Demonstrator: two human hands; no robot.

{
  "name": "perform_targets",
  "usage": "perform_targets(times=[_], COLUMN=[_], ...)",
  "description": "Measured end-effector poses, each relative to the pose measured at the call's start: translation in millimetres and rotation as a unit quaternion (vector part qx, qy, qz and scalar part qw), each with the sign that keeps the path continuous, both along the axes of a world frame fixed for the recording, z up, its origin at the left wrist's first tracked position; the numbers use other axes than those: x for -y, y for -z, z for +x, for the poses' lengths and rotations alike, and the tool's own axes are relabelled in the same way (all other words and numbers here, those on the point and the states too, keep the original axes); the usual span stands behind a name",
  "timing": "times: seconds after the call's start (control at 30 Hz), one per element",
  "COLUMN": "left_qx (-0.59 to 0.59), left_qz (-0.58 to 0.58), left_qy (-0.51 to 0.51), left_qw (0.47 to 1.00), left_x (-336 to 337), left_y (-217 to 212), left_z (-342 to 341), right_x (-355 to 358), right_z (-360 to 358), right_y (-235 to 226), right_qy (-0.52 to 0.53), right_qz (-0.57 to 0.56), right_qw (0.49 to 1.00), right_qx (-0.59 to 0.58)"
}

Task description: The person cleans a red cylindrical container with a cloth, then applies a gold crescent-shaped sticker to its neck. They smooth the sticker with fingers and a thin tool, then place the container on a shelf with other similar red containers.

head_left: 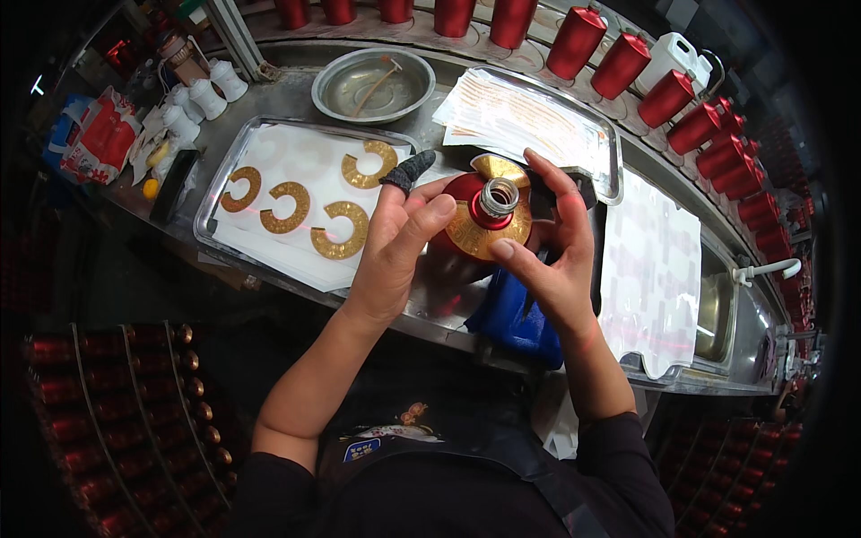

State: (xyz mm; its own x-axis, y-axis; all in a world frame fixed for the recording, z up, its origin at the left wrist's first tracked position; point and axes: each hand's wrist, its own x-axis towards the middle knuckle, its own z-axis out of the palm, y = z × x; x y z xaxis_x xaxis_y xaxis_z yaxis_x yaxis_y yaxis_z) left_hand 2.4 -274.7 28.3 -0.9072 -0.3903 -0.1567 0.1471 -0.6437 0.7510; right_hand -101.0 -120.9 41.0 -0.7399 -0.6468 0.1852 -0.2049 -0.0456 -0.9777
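A shiny red bottle (460, 195) with a bare threaded neck (500, 197) is between my two hands, its mouth facing up toward me. Around the neck lies a gold C-shaped label (477, 235), and a flap of it stands up off the shoulder on the far side. My left hand (399, 238) is closed on the bottle's left side, thumb on the shoulder, with a black finger cot (410, 170) on its raised index finger. The right hand (560, 255) cups the other side; its thumb presses the label and its index finger points up beside the flap.
Several gold labels (341, 230) lie on a white sheet in a metal tray (208, 215). Behind are a steel basin (327, 100) and a stack of label sheets (502, 112). Red bottles (574, 43) line a curved conveyor. A blue object (516, 318) sits at the bench edge.
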Motion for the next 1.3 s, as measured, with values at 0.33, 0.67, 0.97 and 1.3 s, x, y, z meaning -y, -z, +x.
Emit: perform_targets(times=[0.33, 0.67, 0.97, 1.3], left_qx=[-0.013, -0.015, -0.008, 0.018], left_qz=[-0.072, -0.047, -0.067, -0.204], left_qy=[0.006, 0.014, 0.004, -0.009], left_qw=[0.997, 0.999, 0.998, 0.979], left_x=[-0.8, -2.2, -5.7, -14.4], left_y=[5.1, -1.0, -1.4, 13.1], left_z=[1.7, -0.8, -1.0, 0.9], right_x=[2.0, 2.6, 2.0, 0.1], right_z=[3.1, 4.0, 5.8, -0.4], right_y=[-7.4, -5.7, -10.2, -3.7], right_qy=[0.001, 0.015, 0.004, -0.014], right_qz=[0.041, 0.028, 0.004, -0.045], right_qw=[0.999, 0.999, 0.997, 0.993], right_qx=[-0.021, -0.013, 0.076, 0.107])
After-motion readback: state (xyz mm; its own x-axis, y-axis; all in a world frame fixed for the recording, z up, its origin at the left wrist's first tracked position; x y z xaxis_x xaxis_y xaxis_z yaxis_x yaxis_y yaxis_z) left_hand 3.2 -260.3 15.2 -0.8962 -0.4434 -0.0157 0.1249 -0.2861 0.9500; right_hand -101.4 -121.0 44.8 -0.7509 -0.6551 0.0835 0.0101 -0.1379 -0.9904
